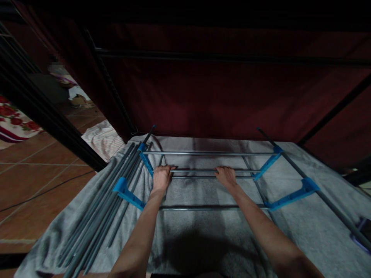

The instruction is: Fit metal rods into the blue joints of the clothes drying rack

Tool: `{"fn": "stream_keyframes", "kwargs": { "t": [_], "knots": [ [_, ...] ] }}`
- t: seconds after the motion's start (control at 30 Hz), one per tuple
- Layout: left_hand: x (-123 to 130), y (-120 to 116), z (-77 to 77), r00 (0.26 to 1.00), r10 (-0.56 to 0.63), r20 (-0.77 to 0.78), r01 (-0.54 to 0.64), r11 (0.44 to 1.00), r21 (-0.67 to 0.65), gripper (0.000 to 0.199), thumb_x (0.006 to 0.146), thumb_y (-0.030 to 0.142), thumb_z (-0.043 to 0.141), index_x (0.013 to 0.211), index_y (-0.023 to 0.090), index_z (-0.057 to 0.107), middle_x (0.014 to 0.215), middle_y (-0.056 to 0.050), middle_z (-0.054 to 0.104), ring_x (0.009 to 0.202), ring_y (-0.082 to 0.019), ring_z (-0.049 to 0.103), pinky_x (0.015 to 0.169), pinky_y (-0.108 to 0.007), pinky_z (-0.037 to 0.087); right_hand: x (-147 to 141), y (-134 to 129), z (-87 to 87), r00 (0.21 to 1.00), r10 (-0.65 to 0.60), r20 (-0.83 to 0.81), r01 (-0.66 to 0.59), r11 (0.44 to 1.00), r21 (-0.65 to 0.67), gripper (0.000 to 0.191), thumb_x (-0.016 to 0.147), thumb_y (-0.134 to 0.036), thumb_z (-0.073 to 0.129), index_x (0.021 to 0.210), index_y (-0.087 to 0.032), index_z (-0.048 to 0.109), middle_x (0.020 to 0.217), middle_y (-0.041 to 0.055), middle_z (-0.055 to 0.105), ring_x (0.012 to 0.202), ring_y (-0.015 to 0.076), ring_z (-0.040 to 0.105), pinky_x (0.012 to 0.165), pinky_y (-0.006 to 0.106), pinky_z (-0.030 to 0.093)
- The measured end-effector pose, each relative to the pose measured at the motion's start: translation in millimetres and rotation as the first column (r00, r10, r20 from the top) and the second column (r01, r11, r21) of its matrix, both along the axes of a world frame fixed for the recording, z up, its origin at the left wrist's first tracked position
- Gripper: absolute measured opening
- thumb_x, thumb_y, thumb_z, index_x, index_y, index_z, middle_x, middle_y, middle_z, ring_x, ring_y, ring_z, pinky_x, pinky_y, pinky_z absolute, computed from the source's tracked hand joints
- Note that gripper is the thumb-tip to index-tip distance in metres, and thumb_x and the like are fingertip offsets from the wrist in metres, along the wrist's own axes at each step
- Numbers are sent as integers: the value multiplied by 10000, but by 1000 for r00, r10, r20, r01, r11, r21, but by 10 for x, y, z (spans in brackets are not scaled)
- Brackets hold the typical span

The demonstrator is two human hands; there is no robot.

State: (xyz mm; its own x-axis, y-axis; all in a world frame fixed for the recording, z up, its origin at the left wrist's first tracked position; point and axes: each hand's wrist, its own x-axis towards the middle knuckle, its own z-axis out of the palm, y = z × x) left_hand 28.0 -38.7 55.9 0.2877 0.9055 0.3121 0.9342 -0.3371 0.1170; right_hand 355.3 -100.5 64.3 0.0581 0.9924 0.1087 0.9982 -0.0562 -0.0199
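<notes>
A partly assembled rack of grey metal tubes and blue plastic brackets lies in front of me on a grey blanket (197, 220). My left hand (162, 178) is closed around the left part of a middle crossbar (193, 170), near a blue bracket (147, 162). Farther right, my right hand (226, 177) grips the same bar, its fingers wrapped over the top. Another crossbar (208, 153) runs behind my hands, and a nearer crossbar (199, 208) passes between my forearms. Two blue brackets (268, 166) (292, 195) join the long tube (333, 208) on the right.
Several loose grey tubes (98, 212) lie in a bundle at the left. Dark red fabric (217, 100) on a black frame rises behind the rack. A dark object (363, 231) sits at the right edge. Tiled floor (52, 170) with a cable shows at left.
</notes>
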Motion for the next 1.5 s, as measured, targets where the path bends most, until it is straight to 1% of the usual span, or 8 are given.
{"fn": "stream_keyframes", "kwargs": {
  "t": [0.4, 0.5, 0.6, 0.77, 1.13, 1.3, 1.43, 1.5],
  "knots": [
    [-11, 8, 10, 1000, -10, -11, 10, 1000, -6, 188, 934, 240, 517, 963, 207, 700, 906, -135, 731, 959, -318, 660, 908, -417, 436, 116, -32, -88, 998, 65, 10, -65, 996, 67, 248, 964, -263, 479, 988, -213, 721, 1063, 85, 754, 1029, 213, 658, 926, 318, 386],
    [-25, -4, 5, 1000, -18, -6, 18, 1000, 1, 194, 921, 226, 525, 996, 208, 703, 921, -128, 732, 976, -317, 654, 907, -415, 432, 412, -168, -131, 1000, 17, 13, -19, 994, 112, 264, 958, -226, 453, 1067, -183, 690, 1110, 106, 729, 1097, 241, 614, 1003, 372, 345],
    [-45, -21, -21, 1000, -29, 2, 29, 1000, 12, 201, 932, 243, 510, 999, 210, 697, 955, -132, 728, 1002, -317, 645, 909, -415, 426, 879, -351, -207, 991, -127, 35, 117, 972, 203, 308, 963, -207, 398, 1114, -162, 663, 1116, 131, 708, 1110, 283, 579, 1057, 469, 301],
    [-69, -36, -78, 999, 37, 20, -39, 993, 107, 260, 978, 303, 441, 1007, 197, 677, 985, -142, 720, 1020, -330, 630, 916, -439, 412, 1399, -494, -320, 990, -128, 58, 112, 968, 224, 282, 960, -220, 395, 1058, -156, 651, 1063, 139, 686, 1046, 274, 559, 983, 406, 361],
    [-133, -48, -75, 996, -20, 91, 13, 997, 79, 260, 913, 166, 460, 1042, 191, 684, 1028, -143, 696, 1040, -315, 618, 954, -436, 430, 1372, -429, -380, 994, -105, -32, 110, 955, 276, 285, 945, -193, 396, 1102, -170, 633, 1080, 112, 664, 1056, 262, 548, 989, 397, 373],
    [-256, -241, -226, 973, -28, 227, -13, 984, 179, 364, 901, 162, 511, 1226, 228, 662, 1185, -141, 637, 1111, -304, 582, 983, -441, 453, 1331, -584, -532, 968, -206, -146, 249, 873, 420, 337, 945, -230, 414, 1220, -181, 603, 1234, 151, 566, 1133, 293, 507, 966, 427, 408],
    [-343, -383, -301, 917, 195, 348, -270, 946, 179, 359, 932, 227, 515, 1263, 234, 656, 1204, -153, 600, 1128, -323, 559, 990, -489, 446, 1350, -691, -627, 881, -411, -235, 472, 716, 515, 406, 937, -297, 453, 1305, -185, 585, 1317, 198, 467, 1183, 350, 450, 961, 496, 401],
    [-368, -387, -312, 869, 272, 414, -366, 916, 166, 355, 946, 280, 519, 1275, 244, 645, 1244, -153, 567, 1185, -338, 525, 1015, -508, 436, 1406, -701, -619, 869, -427, -251, 493, 699, 519, 411, 937, -309, 457, 1309, -201, 593, 1348, 197, 426, 1206, 353, 436, 966, 498, 402]
  ]
}}
